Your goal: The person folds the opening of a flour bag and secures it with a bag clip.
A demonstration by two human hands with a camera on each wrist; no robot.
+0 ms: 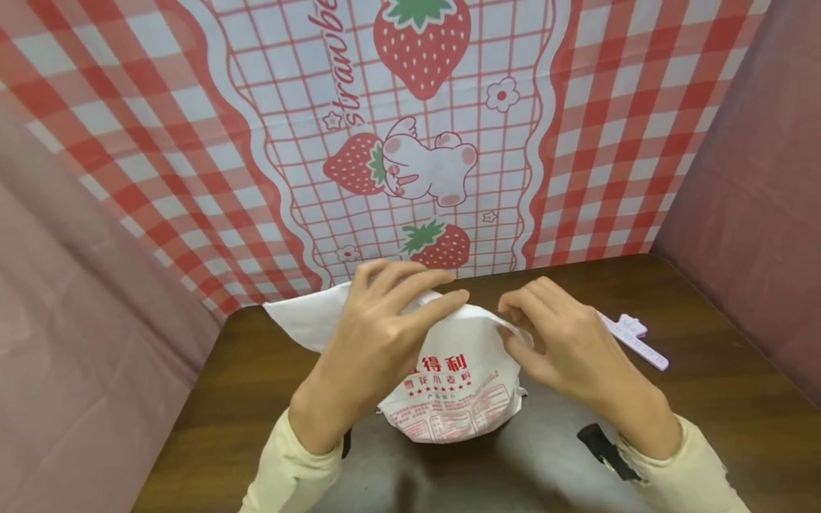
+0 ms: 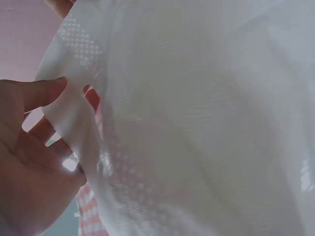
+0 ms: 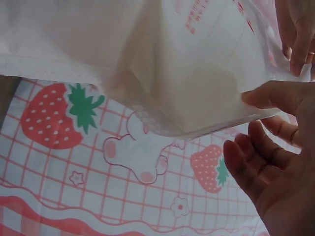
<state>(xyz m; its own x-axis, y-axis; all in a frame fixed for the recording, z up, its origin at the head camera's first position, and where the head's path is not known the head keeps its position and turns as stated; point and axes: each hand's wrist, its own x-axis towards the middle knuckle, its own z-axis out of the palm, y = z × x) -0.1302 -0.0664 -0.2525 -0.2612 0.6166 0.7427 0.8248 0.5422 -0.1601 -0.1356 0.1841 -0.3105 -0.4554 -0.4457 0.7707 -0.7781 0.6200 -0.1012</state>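
Nearest to us, cream sleeves (image 1: 291, 463) come in below both hands, a dark band (image 1: 606, 452) sitting just behind the right wrist. Up to the hands, and there's the white bag (image 1: 462, 356), upright between them on the wooden table (image 1: 205, 399), its red lettering facing the wearer!

The right hand (image 1: 571, 342) has the bag's upper right edge in a pinch, thumb on the near face, forefinger behind it, remaining fingers bent clear of the plastic. Across to the left hand (image 1: 385, 335): it arches over the top edge, fingers long and spaced, thumb reaching toward the right hand. The wrist view has the plastic running between thumb and fingers, a small slot (image 2: 91, 101) just beyond the thumb tip, but it's dim there, and whether they actually squeeze I can't tell. A white flap of the bag pokes out past the left hand's outer side.

Beyond the right wrist, off to its right, lies a lilac strip (image 1: 641, 345) with a shaped tab. And farthest of all, behind both hands, hangs the strawberry-print cloth (image 1: 423, 164), red checks down either side.
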